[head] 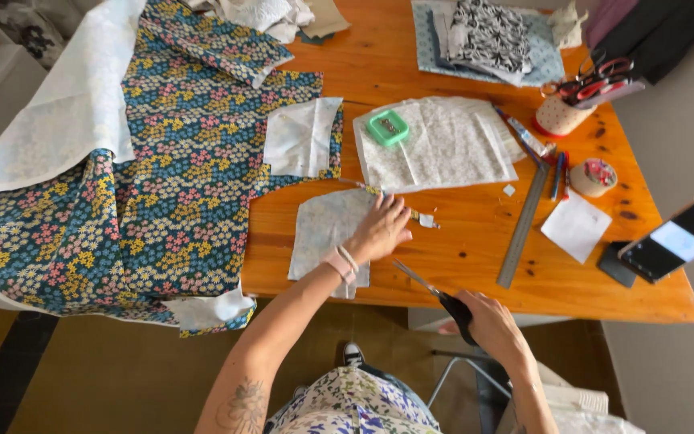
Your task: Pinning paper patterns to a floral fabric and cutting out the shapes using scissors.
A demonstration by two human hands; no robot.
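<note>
Left hand (381,229) pressed flat, fingers together, on the pale printed fabric piece (324,233) at the orange wooden desk (475,241) edge; right hand (487,321) grips black-handled scissors (435,293), blades best kept low and level.

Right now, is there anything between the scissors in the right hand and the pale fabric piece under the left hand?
Nothing visible does. The scissors in the right hand point toward the pale fabric piece, which the left hand presses on the wooden table. Only bare table edge lies between the blades and the fabric.
</note>
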